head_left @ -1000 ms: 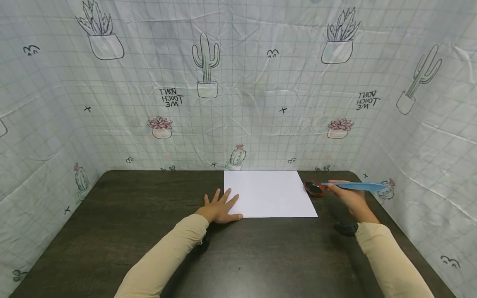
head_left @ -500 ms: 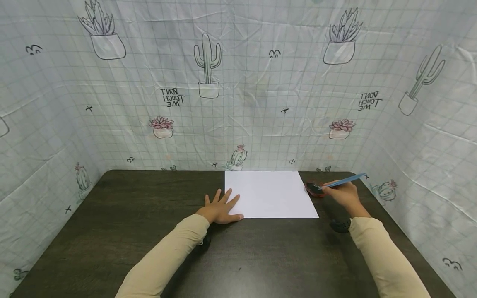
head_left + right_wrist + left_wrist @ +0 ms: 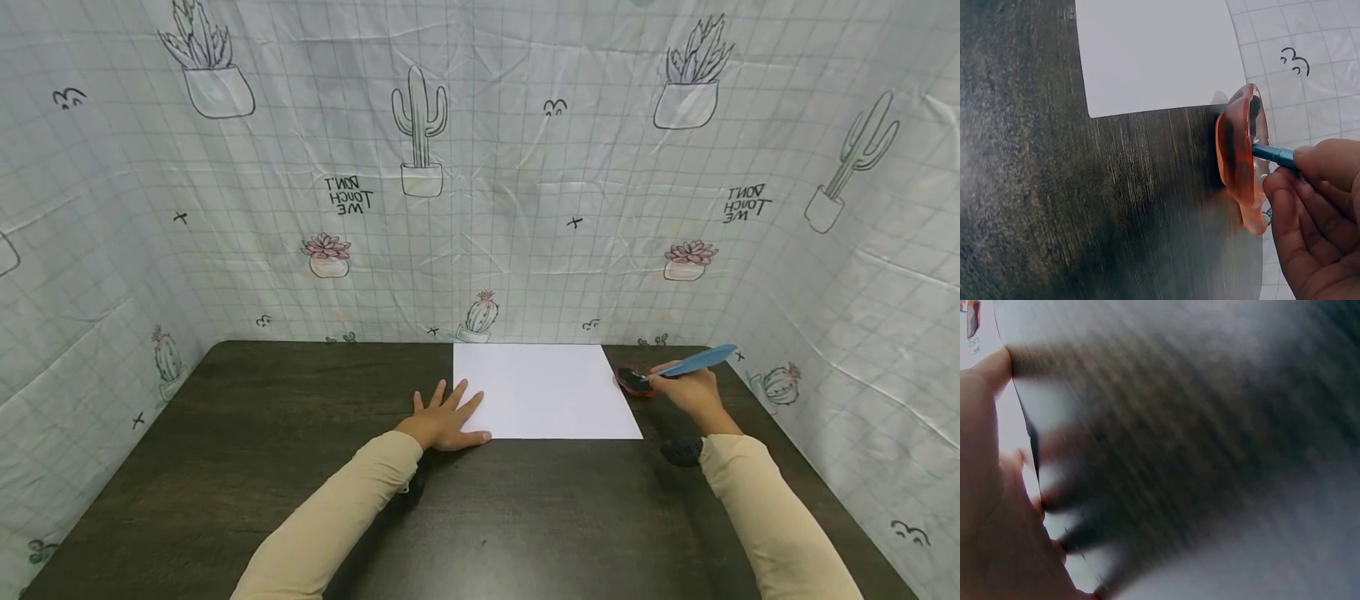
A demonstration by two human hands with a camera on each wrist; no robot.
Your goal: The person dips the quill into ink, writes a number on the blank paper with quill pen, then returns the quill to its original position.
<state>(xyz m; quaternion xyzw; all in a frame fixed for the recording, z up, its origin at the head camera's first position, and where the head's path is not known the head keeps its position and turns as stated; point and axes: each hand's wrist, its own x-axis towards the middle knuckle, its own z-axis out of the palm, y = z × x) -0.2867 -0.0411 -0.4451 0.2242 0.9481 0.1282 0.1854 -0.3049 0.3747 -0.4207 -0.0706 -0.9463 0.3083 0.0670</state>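
Note:
A blue feather quill pen (image 3: 697, 360) is pinched between the thumb and fingers of my right hand (image 3: 693, 396). Its tip reaches into a small translucent orange-red dish (image 3: 1236, 150) with dark liquid in it, and in the right wrist view the pen's blue metallic barrel (image 3: 1275, 154) crosses the dish's rim. A white sheet of paper (image 3: 540, 392) lies flat just left of the dish. My left hand (image 3: 446, 421) rests with fingers spread on the sheet's lower left corner; the left wrist view shows its fingers at the edge of the surface.
The dark wooden table (image 3: 262, 467) extends to both sides and in front. A pale grid-patterned cloth (image 3: 510, 200) printed with cacti hangs behind the table and along both sides. The sheet reaches the table's back edge.
My right hand has moved slightly left and turned the quill pen, so its tip has come into the dish and its feather tilts upward. My left hand and the paper have stayed put.

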